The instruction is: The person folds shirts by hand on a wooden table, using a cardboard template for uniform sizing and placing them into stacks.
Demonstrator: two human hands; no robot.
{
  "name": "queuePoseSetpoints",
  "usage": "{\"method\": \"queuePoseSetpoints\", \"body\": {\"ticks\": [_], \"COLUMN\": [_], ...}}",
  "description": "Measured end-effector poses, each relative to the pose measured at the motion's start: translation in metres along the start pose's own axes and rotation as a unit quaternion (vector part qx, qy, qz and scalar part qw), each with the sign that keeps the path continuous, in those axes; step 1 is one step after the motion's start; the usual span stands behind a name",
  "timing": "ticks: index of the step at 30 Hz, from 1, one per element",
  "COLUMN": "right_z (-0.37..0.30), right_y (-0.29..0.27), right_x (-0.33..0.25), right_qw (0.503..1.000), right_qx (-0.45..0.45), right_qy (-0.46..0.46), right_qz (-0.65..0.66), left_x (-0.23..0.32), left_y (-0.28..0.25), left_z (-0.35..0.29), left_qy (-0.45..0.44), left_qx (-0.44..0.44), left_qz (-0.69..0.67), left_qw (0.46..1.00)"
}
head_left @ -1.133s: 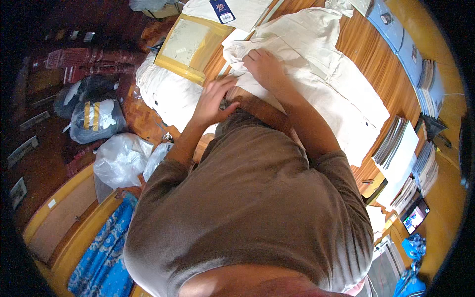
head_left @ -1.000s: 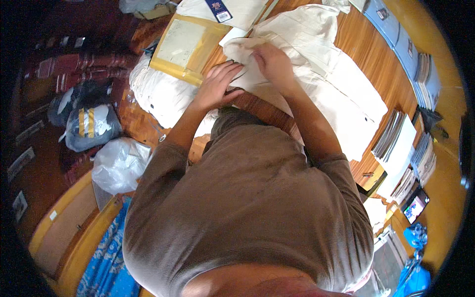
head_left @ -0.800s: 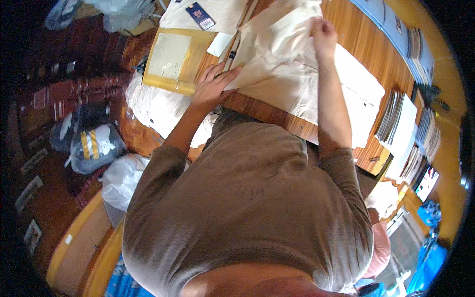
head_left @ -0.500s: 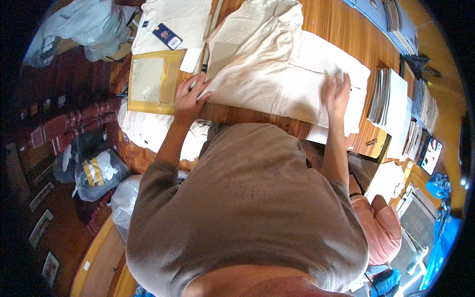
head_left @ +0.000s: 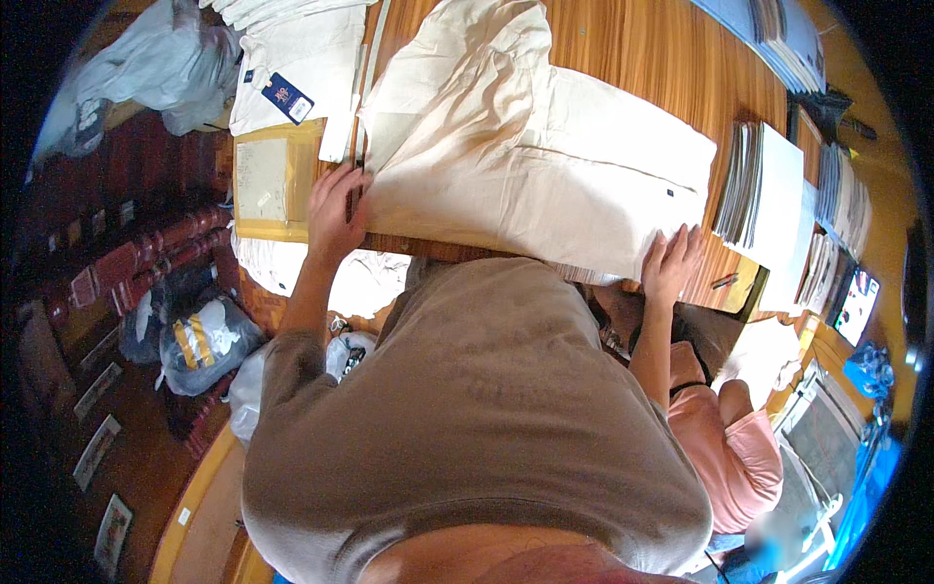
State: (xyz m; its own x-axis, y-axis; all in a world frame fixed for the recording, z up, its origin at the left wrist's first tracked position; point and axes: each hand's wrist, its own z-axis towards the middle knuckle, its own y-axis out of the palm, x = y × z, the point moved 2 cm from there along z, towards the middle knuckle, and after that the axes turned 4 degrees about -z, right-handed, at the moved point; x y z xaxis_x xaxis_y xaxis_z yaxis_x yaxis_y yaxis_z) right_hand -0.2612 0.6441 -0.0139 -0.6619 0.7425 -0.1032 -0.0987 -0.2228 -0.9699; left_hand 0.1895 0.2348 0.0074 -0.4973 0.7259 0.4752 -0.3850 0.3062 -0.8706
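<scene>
Grip on left hand point(head_left: 338, 214): fingers bent at the cream garment's point(head_left: 545, 165) edge, between 8 and 9 o'clock from its middle; can't tell if cloth is pinched. Right hand point(head_left: 673, 263): fingers spread, not closed, at the garment's 4 o'clock corner. Garment lies on the wooden table point(head_left: 642, 44), creased toward 11, flatter toward 4, small dark label point(head_left: 670, 193) near its right end.

Clock centred on garment: yellow-edged packet point(head_left: 302, 180) at 9, just beside left hand. Folded white garment point(head_left: 331, 58) at 10, dark blue hang tag point(head_left: 288, 98) on it; narrow white strip point(head_left: 339, 131) just beside. Blue packets point(head_left: 754, 29) at 2. Stack of flat sheets point(head_left: 764, 190) at 3, near right hand. Lit phone point(head_left: 857, 307) at 4. Another person in a pink top point(head_left: 720, 457) at 5, clear plastic bag with yellow bands point(head_left: 209, 346) at 8.
</scene>
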Motion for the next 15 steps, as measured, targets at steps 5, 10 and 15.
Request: {"method": "queuePoseSetpoints", "body": {"ticks": [5, 10, 15], "right_z": [0.134, 0.307, 0.387], "right_y": [-0.016, 0.025, 0.095], "right_x": [-0.093, -0.243, -0.298], "right_qw": [0.976, 0.962, 0.880], "right_qx": [0.036, -0.167, -0.440], "right_qy": [-0.049, -0.066, -0.124], "right_qz": [0.209, 0.205, 0.127], "left_x": [0.018, 0.023, 0.016], "left_y": [0.006, -0.001, 0.003], "left_z": [0.055, 0.063, 0.068], "left_qy": [0.044, -0.004, 0.024], "left_qx": [-0.118, -0.165, -0.143], "left_qz": [-0.001, -0.019, -0.055], "left_qw": [0.992, 0.986, 0.988]}}
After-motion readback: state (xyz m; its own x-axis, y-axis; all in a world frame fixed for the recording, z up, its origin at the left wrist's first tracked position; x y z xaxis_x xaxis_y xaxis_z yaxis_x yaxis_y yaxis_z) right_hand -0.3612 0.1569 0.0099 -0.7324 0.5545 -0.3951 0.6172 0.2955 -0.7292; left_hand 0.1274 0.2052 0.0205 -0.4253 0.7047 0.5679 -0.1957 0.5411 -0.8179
